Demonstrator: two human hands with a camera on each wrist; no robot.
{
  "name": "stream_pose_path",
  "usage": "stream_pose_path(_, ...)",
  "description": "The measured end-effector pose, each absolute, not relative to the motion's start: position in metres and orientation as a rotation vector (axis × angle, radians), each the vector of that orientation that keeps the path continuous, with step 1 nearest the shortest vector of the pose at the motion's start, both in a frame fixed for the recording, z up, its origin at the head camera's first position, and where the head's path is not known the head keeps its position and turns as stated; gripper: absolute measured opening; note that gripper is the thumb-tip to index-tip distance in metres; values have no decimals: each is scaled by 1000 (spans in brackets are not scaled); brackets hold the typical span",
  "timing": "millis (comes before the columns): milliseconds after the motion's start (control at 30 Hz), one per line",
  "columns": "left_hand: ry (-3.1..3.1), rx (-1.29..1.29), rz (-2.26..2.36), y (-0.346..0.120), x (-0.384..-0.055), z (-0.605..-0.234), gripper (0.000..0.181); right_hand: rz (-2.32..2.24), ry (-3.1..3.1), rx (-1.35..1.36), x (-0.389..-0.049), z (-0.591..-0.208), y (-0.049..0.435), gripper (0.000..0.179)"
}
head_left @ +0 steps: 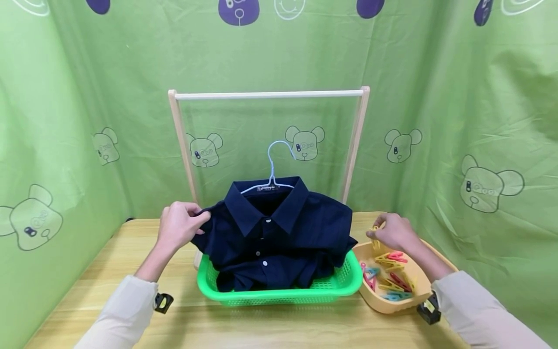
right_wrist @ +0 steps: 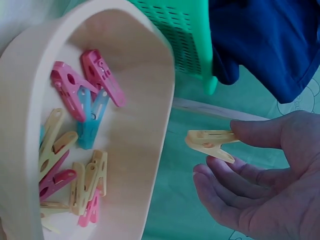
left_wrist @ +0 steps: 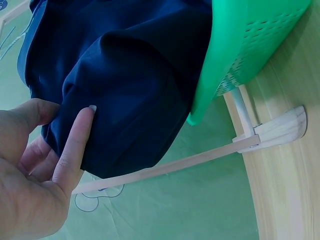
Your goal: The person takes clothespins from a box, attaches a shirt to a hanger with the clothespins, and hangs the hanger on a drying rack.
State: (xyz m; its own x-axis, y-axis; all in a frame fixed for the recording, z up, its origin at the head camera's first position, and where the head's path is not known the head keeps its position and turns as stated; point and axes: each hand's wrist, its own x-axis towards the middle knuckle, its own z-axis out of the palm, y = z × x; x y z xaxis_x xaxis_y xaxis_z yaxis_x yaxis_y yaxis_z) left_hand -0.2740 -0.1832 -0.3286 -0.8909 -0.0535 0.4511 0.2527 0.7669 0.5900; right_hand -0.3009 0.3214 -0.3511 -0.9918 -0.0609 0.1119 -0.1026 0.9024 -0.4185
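Observation:
A dark navy collared shirt [head_left: 279, 242] with pale buttons lies bunched in a green plastic basket [head_left: 279, 296], its collar upright. Inside the collar sits a light blue hanger [head_left: 271, 167], its hook rising above. My left hand [head_left: 178, 224] pinches the shirt's left-hand edge near the shoulder, thumb on one side and fingers on the other, as the left wrist view also shows. Between thumb and fingers, my right hand [head_left: 394, 232] holds a yellow clothespin [right_wrist: 209, 142] by its handle end, above the peach tub [head_left: 379, 305]. The shirt hides the lower hanger.
Several pink, yellow and blue clothespins [right_wrist: 92, 122] lie loose in the tub, right of the basket. Behind the basket stands a wooden rack with a white rail [head_left: 270, 95]. Green printed curtain [head_left: 279, 58] closes in the wooden table [head_left: 183, 310] at the back and sides.

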Motion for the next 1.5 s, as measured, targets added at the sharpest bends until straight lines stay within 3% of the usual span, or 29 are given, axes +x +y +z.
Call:
stream_pose_path(433, -2523, -145, -955, -184, -272, -330, 21, 667, -2953, 149, -299, -340, 318, 49)
stream_pose_path(667, -2512, -161, -942, -184, -273, -330, 22, 708, -2923, 147, -299, -333, 314, 39)
stream_pose_path(1500, -2501, -165, -924, -183, -276, -329, 21, 668, -2925, 173, -301, -306, 295, 35)
